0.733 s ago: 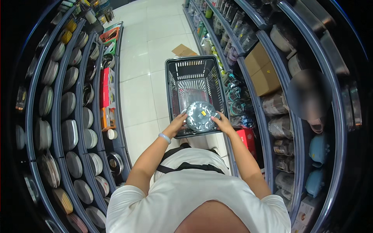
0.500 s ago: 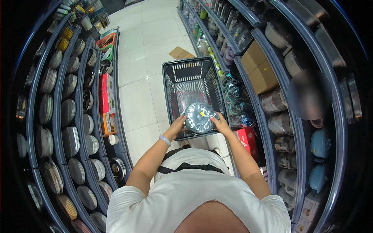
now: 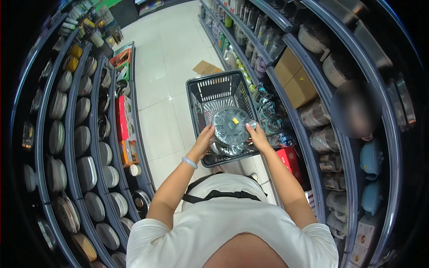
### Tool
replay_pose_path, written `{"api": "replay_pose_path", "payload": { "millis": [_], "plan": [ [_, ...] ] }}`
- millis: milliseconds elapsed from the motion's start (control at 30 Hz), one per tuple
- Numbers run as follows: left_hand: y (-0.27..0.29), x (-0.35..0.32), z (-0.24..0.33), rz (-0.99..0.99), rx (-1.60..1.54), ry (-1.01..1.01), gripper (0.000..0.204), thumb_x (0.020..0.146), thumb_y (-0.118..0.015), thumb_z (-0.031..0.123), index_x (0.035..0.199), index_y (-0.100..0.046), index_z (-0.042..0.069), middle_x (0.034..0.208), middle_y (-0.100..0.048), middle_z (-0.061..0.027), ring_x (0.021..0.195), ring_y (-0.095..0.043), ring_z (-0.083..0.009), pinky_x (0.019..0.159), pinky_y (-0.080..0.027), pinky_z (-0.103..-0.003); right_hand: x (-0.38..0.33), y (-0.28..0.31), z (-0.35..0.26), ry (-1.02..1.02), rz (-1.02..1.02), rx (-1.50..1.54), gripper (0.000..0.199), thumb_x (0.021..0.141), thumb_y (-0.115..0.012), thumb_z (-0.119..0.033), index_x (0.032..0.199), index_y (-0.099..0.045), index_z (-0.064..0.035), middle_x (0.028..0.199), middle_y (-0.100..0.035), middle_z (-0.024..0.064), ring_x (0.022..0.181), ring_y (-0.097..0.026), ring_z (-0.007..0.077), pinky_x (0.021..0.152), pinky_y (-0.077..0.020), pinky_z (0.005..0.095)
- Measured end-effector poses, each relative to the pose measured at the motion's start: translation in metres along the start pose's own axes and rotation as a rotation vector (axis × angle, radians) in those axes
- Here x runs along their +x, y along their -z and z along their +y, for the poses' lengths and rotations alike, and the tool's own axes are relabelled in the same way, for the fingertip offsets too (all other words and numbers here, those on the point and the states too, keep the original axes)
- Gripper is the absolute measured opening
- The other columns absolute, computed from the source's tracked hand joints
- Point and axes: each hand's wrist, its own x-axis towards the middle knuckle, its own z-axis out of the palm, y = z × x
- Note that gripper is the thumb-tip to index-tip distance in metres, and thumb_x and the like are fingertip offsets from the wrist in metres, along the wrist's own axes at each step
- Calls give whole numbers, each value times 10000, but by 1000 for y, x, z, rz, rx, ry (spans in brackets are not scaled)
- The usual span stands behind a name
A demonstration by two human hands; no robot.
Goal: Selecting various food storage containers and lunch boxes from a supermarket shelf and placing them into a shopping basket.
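Between my two hands I hold a round item in clear plastic wrap [image 3: 230, 129], greyish, shiny, with a small yellow sticker. Its exact kind cannot be made out. My left hand [image 3: 206, 135] grips its left edge, and a pale bracelet circles that wrist. On the opposite edge, my right hand [image 3: 257, 136] pinches the wrap or rim. Below the round face another shiny, curved part shows; whether it belongs to the same item is unclear. Both hands are over the near half of a dark shopping basket [image 3: 193, 105] with slotted walls, and the item hides part of its inside.
Shelves of round lids or plates [image 3: 82, 138] line the left side. Wrapped pots, blue pots [image 3: 370, 158] and cardboard boxes [image 3: 295, 80] fill the right shelves. A flat cardboard piece [image 3: 206, 68] lies on the tiled floor [image 3: 163, 94] beyond the basket. A red box [image 3: 288, 161] is low on the right.
The round item has tilted, so its sticker sits higher and a lower shiny part shows beneath. My hands have risen slightly with it and keep their hold.
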Motion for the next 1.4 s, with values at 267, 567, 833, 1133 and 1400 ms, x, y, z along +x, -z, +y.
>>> {"api": "replay_pose_path", "payload": {
  "millis": [267, 567, 833, 1133, 1400],
  "plan": [
    [-62, -11, 69, -211, 239, -250, 573, 842, -550, 137, 1326, -277, -4, 1306, -316, -88, 1157, -393, -210, 952, -345, -321, -52, 63, -73, 304, 154, 13, 555, 861, -510, -278, 1314, -301, -34, 1293, -373, 213, 1172, -399, 268, 964, -306, 334],
    [-217, -35, 116, -708, 163, -446, 778, 738, -680, 126, 1325, -200, -46, 1301, -319, -128, 1158, -389, -228, 924, -388, -320, -184, 167, -169, 643, 668, -290, 496, 814, -559, -296, 1215, -434, -32, 1180, -477, 184, 1103, -463, 290, 927, -347, 346],
    [-400, -77, 151, -928, 210, -655, 637, 815, -614, 183, 1294, -270, -57, 1261, -396, -162, 1144, -418, -222, 954, -340, -312, -302, 266, -244, 642, 993, -203, 429, 848, -520, -379, 1037, -522, 6, 743, -568, 67, 618, -531, 107, 546, -434, 243],
    [-571, -75, 139, -1110, 385, -697, 510, 903, -427, 389, 1254, -399, 20, 1193, -479, -59, 1098, -424, -146, 961, -300, -313, -364, 390, -284, 320, 1235, -258, 594, 822, -473, -490, 1014, -547, 67, 879, -593, 183, 694, -634, 257, 567, -519, 289],
    [-624, -42, 118, -1156, 490, -410, 525, 909, -396, 388, 1146, -437, -79, 1202, -462, -126, 1104, -419, -171, 990, -287, -332, -345, 464, -253, 208, 1235, -217, 732, 796, -445, -569, 1118, -466, 88, 963, -567, 206, 642, -624, 275, 568, -528, 298]
  ]
}}
